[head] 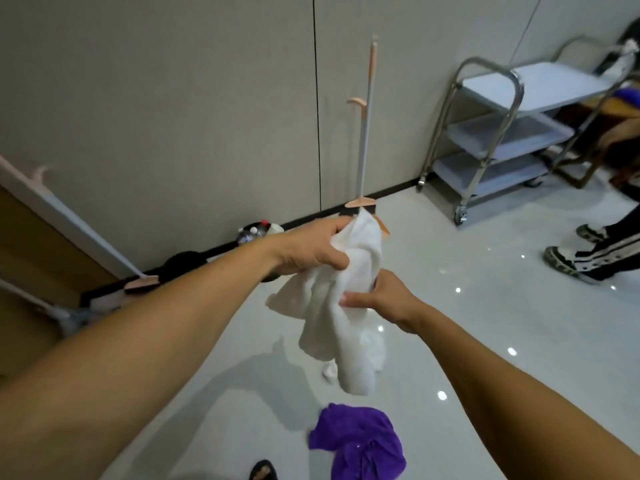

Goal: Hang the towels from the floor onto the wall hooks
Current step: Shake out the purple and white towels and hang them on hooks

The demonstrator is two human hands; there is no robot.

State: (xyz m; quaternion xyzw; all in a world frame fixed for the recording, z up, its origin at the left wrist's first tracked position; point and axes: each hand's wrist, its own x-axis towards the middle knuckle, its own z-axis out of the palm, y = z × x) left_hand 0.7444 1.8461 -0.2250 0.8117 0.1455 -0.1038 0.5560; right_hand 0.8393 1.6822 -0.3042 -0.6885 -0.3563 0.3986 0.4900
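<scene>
Glossy pale floor (485, 341) and a grey wall (173, 98) frame the scene, where the left hand (311, 249) has its grip closed on the top of a white towel (346, 306) held in the air. The right hand (384, 299) pinches its middle. A purple towel (360, 441) lies crumpled on the floor below; a pink wall hook (358, 105) sits on the wall above.

1. There is a single view, from a camera worn on the person's head.
2. It faces forward and down, over both bare forearms towards the glossy floor (485, 341).
3. The wide lens bends the wall (173, 98) and the trolley (502, 133) at the edges.
4. The hands sit close, mid-frame; the wall lies farther off.
</scene>
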